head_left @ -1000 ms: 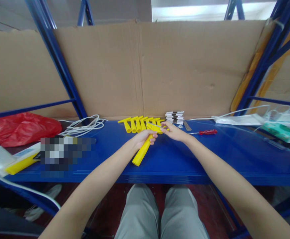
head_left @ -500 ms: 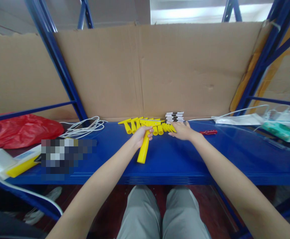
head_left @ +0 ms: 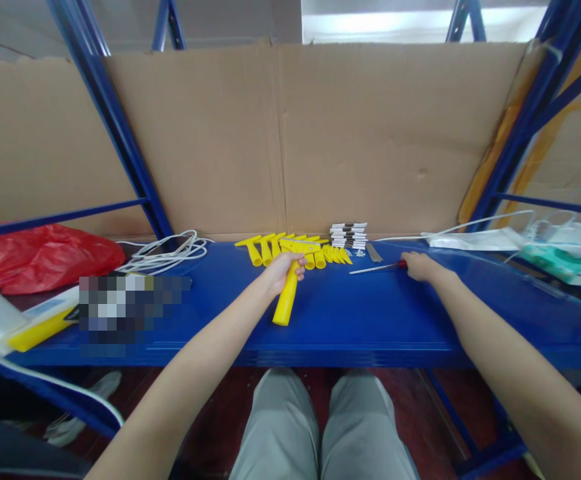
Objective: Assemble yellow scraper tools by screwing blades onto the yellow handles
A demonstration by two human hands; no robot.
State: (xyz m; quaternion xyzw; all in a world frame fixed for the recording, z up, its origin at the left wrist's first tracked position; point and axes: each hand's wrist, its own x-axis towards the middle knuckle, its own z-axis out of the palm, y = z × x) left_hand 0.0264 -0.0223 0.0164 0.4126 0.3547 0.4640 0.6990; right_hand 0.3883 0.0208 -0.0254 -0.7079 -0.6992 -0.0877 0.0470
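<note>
My left hand [head_left: 285,270] is closed around a yellow T-shaped scraper handle [head_left: 285,303]; its hollow grip points down towards me and its wide head faces away. Over on the right, my right hand [head_left: 418,265] is closed on the red handle of a screwdriver [head_left: 375,269], whose metal shaft points left, low over the table. More yellow T-shaped handles [head_left: 254,252] lie in a row behind my left hand. Beside them is a line of small yellow wedge-shaped pieces [head_left: 338,255]. Small silvery screws [head_left: 360,253] and a flat grey metal strip [head_left: 373,252] lie to their right.
White packets with dark bands [head_left: 349,236] are stacked by the cardboard wall [head_left: 370,147]. Coiled white cable [head_left: 180,253] and a red plastic bag [head_left: 45,259] lie left on the blue tabletop [head_left: 350,313]. A green-and-white pack [head_left: 565,263] is at right.
My right hand has moved right, away from the small yellow pieces, and taken hold of the screwdriver. The screws and metal strip now show. My left hand keeps its hold, nearly still.
</note>
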